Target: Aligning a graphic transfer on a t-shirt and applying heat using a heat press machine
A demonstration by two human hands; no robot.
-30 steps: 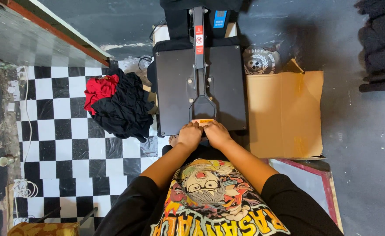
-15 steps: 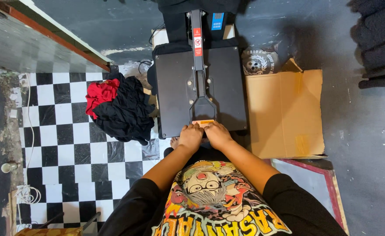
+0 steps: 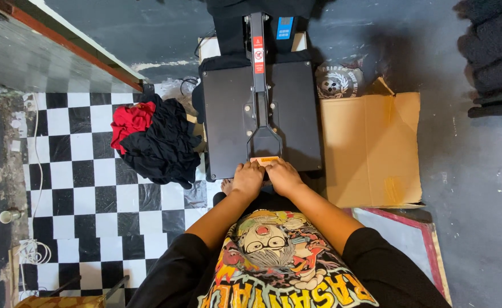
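Little changed since a second ago: left hand (image 3: pixel 247 178) and right hand (image 3: pixel 283 176) still together, clamped on the heat press (image 3: pixel 260 117) handle at its near edge; pressing apparently ongoing.

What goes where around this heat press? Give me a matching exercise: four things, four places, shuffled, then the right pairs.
Things:
1. Both hands
2. Pile of red and black clothes
3. Flattened cardboard box
4. Coiled white cord

Places:
A. On the checkered floor, left of the heat press
B. At the lower left edge of the view
C. Right of the press
D. On the press handle's near end

Pairs: 1-D (left hand, right hand), 2-A, 3-C, 4-B
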